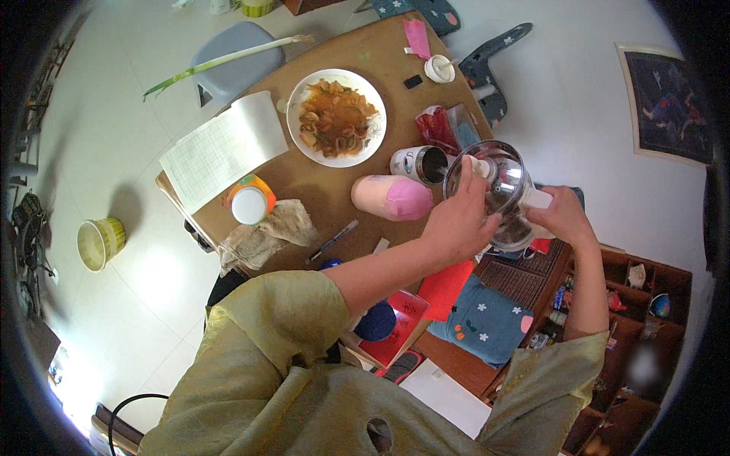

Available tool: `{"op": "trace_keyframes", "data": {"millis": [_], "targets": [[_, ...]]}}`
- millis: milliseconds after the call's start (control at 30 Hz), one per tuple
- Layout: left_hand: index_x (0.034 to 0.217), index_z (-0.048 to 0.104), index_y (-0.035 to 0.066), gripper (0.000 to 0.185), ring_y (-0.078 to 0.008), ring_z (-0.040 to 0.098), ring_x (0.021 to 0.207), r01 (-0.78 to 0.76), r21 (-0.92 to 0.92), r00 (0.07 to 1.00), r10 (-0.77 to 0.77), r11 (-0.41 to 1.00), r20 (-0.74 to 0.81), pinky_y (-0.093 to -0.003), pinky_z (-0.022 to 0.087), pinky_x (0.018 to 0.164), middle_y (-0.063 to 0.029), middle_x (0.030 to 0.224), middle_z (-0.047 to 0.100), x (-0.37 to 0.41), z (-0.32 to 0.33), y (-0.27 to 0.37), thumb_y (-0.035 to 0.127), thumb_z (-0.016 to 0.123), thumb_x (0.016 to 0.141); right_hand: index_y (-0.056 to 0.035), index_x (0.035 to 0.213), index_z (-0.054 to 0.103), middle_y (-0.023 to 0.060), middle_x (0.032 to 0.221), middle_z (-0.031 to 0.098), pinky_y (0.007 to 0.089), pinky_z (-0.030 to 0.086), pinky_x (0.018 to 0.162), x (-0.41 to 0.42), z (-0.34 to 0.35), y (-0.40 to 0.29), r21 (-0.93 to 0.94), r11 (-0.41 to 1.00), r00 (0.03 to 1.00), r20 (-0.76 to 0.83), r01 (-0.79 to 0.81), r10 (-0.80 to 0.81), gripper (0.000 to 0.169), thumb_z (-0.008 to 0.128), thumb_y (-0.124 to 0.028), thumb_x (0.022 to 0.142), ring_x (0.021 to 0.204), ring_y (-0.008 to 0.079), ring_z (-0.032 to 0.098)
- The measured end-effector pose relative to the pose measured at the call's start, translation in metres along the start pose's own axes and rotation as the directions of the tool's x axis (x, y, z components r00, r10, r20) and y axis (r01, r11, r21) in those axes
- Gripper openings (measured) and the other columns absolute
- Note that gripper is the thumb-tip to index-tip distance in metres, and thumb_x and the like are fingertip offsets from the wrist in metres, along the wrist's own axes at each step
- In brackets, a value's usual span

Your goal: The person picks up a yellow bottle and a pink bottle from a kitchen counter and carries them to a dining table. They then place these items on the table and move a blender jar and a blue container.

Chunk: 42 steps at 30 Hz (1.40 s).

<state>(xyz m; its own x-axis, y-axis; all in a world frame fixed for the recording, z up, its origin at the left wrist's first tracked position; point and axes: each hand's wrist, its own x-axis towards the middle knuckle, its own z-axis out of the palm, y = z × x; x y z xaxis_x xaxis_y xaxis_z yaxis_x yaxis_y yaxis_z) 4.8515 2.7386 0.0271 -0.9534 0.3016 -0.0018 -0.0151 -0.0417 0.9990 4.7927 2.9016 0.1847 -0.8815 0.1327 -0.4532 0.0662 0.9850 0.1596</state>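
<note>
A clear plastic jug with a white handle is held tilted over the table's right edge. My right hand grips that handle. Across the jug's near side lies my left hand, its fingers by a white fitting at the jug and its thumb spread along the wall. Just left of the jug's rim, a white metal cup lies with its dark mouth toward the jug. Something clear shows at that mouth, too small to make out. A pink-capped bottle lies beside the cup.
A plate of stewed food stands on the brown table. Around it are an open notebook, a white-lidded jar, a cloth, a pen and red packets. A spring onion crosses a grey stool.
</note>
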Motion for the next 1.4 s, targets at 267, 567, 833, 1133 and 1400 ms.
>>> {"op": "trace_keyframes", "data": {"millis": [267,567,833,1133,1400], "targets": [[0.128,0.042,0.003,0.052,-0.0468,0.066,0.097,0.006,0.025,1.0,-0.005,1.0,-0.009,-0.0492,0.052,0.09,-0.0383,0.155,0.017,-0.0003,-0.0028,0.0,0.027,0.066,0.089,0.0008,0.089,0.073,0.0232,0.081,0.07,0.0401,0.055,0.074,0.0003,-0.0023,-0.0065,0.014,1.0,1.0,-0.007,-0.003,0.003,0.036,0.072,-0.025,0.065,0.077,0.0362,0.071],[0.126,0.042,0.003,0.051,-0.0462,0.066,0.095,0.025,0.005,1.0,-0.025,1.0,-0.003,-0.0485,0.052,0.088,-0.0411,0.153,0.018,-0.0007,-0.0038,-0.0007,0.027,0.065,0.089,0.0006,0.088,0.073,0.0228,0.08,0.07,0.0408,0.055,0.074,0.0007,-0.0045,-0.0102,-0.013,1.0,1.0,0.001,-0.008,0.008,0.035,0.072,-0.026,0.065,0.076,0.0366,0.07],[0.126,0.042,0.003,0.05,-0.0457,0.066,0.091,-0.013,0.046,0.999,0.014,0.999,-0.033,-0.0477,0.053,0.085,-0.0421,0.152,0.018,-0.0009,-0.0029,-0.0032,0.026,0.066,0.089,-0.0008,0.088,0.073,0.0226,0.081,0.07,0.0414,0.055,0.076,0.0036,-0.0027,-0.01,-0.019,0.999,1.0,0.017,-0.026,0.027,0.036,0.073,-0.027,0.064,0.078,0.037,0.07],[0.126,0.042,0.003,0.049,-0.0371,0.071,0.093,0.02,0.038,1.0,-0.02,0.999,-0.006,-0.0461,0.053,0.087,-0.041,0.154,0.016,-0.0005,-0.0034,-0.0031,0.025,0.065,0.09,0.0055,0.086,0.071,0.0164,0.071,0.068,0.0343,0.053,0.067,0.0053,-0.0001,-0.0071,-0.014,1.0,1.0,-0.016,0.008,-0.008,0.039,0.073,-0.026,0.063,0.066,0.0226,0.067],[0.128,0.042,0.001,0.05,-0.0419,0.069,0.093,0.015,0.024,1.0,-0.015,1.0,-0.016,-0.0471,0.053,0.088,-0.0402,0.154,0.016,-0.0016,-0.0046,-0.0018,0.024,0.065,0.089,0.0053,0.087,0.071,0.0164,0.07,0.068,0.0342,0.053,0.067,0.003,-0.0014,-0.0083,-0.021,1.0,1.0,-0.023,0.007,-0.007,0.039,0.073,-0.026,0.064,0.065,0.0222,0.067]]}}
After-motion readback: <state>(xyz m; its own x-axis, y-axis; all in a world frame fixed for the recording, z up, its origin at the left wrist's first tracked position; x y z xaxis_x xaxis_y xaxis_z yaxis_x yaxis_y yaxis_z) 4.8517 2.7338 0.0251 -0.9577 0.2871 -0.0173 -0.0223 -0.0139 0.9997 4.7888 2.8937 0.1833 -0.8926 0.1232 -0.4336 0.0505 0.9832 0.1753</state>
